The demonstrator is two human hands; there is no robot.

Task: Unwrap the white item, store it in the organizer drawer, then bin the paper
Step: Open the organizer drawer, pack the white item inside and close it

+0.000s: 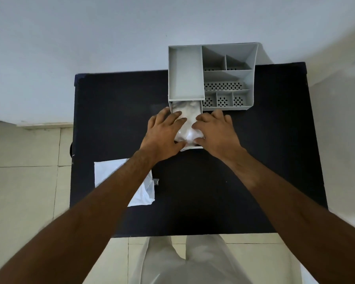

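A grey organizer stands at the back of the dark table. Its drawer is pulled out toward me. A white item in clear shiny film lies inside the drawer. My left hand presses on its left side, and my right hand presses on its right side. Both thumbs sit at the near end of the item. The white paper wrapper lies flat at the table's left near side, partly under my left forearm.
The dark table stands against a pale wall. Several open compartments with perforated bottoms fill the organizer's right half. Tiled floor surrounds the table. My legs in light trousers are at the near edge.
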